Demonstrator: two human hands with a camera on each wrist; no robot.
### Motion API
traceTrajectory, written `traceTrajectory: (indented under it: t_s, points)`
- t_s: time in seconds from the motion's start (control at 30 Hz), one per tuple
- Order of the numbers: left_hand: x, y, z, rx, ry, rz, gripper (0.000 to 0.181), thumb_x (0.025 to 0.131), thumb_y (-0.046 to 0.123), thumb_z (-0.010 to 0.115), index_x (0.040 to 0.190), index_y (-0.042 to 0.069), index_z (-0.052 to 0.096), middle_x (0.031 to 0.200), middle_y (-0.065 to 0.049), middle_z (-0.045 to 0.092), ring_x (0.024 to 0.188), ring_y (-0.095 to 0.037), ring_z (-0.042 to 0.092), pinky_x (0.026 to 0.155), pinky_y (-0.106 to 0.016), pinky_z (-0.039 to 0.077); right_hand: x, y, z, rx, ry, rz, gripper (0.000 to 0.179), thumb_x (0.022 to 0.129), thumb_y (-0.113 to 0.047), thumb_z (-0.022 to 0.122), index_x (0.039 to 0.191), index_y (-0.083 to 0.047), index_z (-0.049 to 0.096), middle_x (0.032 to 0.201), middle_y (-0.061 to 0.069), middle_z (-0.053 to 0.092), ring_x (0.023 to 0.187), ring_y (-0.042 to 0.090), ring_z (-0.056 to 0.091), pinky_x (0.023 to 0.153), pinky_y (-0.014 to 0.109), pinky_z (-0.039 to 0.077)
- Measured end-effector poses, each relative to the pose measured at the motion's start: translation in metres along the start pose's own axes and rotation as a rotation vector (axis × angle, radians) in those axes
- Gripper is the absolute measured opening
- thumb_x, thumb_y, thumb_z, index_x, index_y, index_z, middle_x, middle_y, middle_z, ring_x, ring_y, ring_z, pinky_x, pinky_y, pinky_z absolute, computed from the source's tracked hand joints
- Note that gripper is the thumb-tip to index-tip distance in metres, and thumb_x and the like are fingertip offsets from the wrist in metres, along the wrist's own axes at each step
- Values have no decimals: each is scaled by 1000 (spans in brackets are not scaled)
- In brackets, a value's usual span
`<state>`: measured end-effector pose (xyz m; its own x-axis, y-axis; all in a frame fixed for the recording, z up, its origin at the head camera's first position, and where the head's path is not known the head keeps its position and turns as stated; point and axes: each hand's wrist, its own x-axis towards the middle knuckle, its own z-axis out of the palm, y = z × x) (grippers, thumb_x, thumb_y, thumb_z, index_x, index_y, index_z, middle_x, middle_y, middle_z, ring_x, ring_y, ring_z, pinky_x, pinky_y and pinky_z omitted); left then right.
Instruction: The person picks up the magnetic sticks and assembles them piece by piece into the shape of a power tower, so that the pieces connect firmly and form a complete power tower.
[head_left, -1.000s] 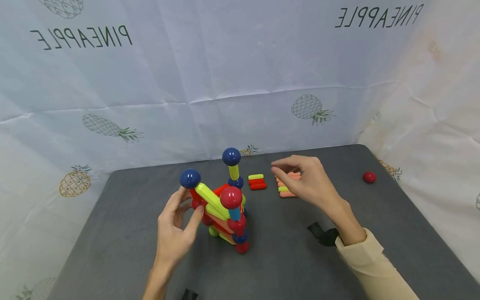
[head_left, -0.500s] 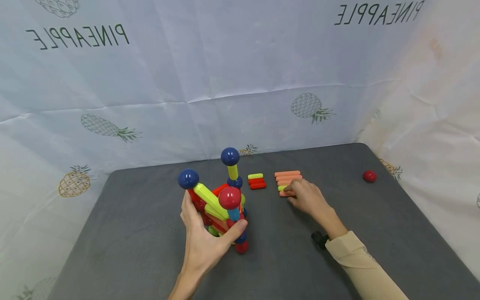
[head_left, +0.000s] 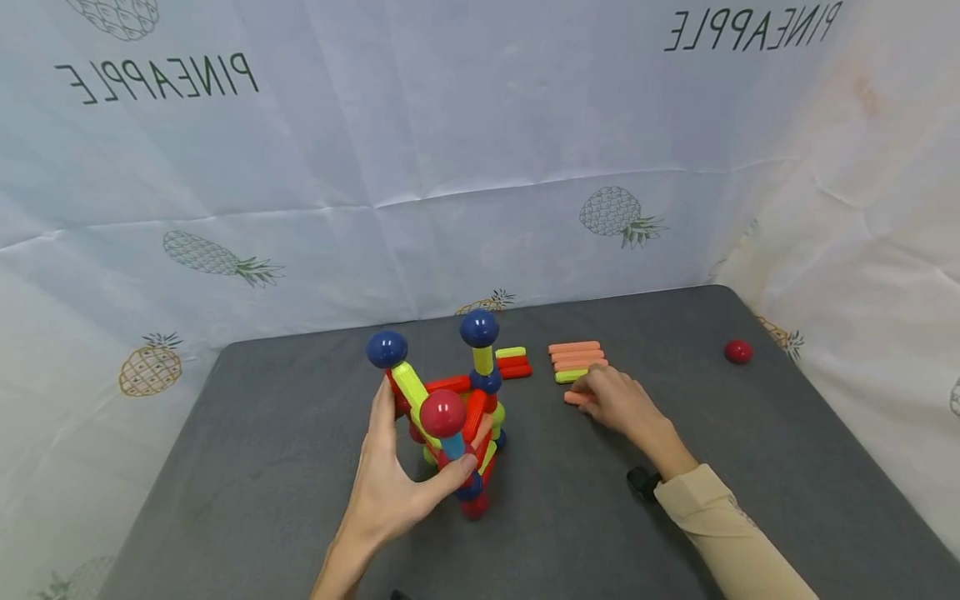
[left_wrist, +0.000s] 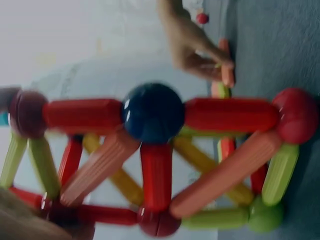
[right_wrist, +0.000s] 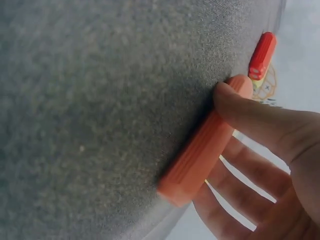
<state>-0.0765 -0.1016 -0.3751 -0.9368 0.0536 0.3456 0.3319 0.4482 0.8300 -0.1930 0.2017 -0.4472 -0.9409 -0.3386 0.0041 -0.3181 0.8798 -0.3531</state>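
My left hand [head_left: 382,487] grips a tower of magnetic rods and balls [head_left: 411,387] at the middle of the table, its thumb on the near corner and its fingers at the left side. Blue balls and a red ball [head_left: 442,413] top the posts. In the left wrist view, the tower's red rods, salmon diagonals and blue ball [left_wrist: 153,112] fill the foreground. Off to the right, my right hand [head_left: 622,408] pinches a salmon rod [right_wrist: 205,150] between thumb and fingers, low over the table. Part of that rod is hidden by the hand in the head view.
Beyond my right hand lie several salmon rods [head_left: 576,356] and a yellow-green rod [head_left: 571,377] in a row. Short red rods [head_left: 513,363] with a short yellow-green one lie behind the tower. A red ball [head_left: 738,352] rests at the far right. A pineapple-print cloth [head_left: 420,150] hangs behind the table.
My left hand shifted its grip to the tower's near corner, and the tower has turned. My right hand came down to the row and drew the nearest salmon rod slightly towards me.
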Motion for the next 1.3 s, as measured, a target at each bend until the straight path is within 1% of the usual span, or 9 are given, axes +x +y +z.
traceTrajectory:
  t_s: [0.13,0.23,0.37,0.5,0.67,0.77,0.9,1.1,1.3]
  points:
    - [4,-6,-12,-49,-121,84,111,76,20,86,164,26,18,160,-1,41,135,-20,52,108,-65,45,1,-1,-7,79,-29,8,10,93,-16,76,97,-7,78,80,3,73,63,14,60,57,30,50]
    - [6,-11,-18,-84,-207,122,106,79,17,83,164,26,19,166,-1,35,146,-22,45,112,-70,38,0,-8,-22,156,15,-43,13,95,-16,73,101,-6,76,78,3,70,61,11,56,55,27,46]
    - [9,-16,-23,-123,-302,146,97,83,14,77,163,24,23,167,0,33,153,-21,37,114,-68,36,-6,-28,-58,256,184,-163,22,94,-14,74,113,-2,74,92,8,75,73,15,67,65,33,59]
    - [9,-19,-26,-143,-346,172,78,86,9,73,157,17,41,162,-6,43,148,-15,46,116,-48,44,-18,-61,-99,392,400,-241,31,90,-9,78,120,-4,72,96,8,76,79,15,69,76,29,61]
    - [10,-23,-26,-161,-344,171,40,91,4,66,131,10,65,122,-8,73,115,-9,66,103,-31,54,-36,-106,-139,687,604,-428,45,83,10,76,126,0,68,97,2,74,87,10,70,83,19,58]
    - [10,-23,-25,-145,-301,196,33,91,3,66,123,11,68,107,-5,75,103,-10,69,97,-33,57,-46,-130,-150,820,609,-596,46,82,14,74,127,6,64,97,2,73,87,12,70,84,24,59]
    - [8,-20,-22,-67,-156,286,41,83,2,76,122,13,71,109,-1,77,102,-8,70,94,-30,58,-50,-154,-152,857,515,-766,43,83,13,74,124,7,63,96,7,72,83,15,70,82,30,61]
    - [8,-13,-16,-36,130,500,32,78,14,87,108,10,75,95,-4,75,90,-10,67,90,-17,53,-45,-169,-141,711,310,-732,32,86,-1,78,116,-7,70,98,0,75,85,5,70,77,28,60]
    - [11,-7,-13,-43,218,596,27,89,30,80,101,6,76,83,-5,74,80,-11,64,84,-18,51,-41,-169,-130,617,156,-647,17,92,-11,76,107,-16,71,85,-10,73,80,-2,69,75,28,60]
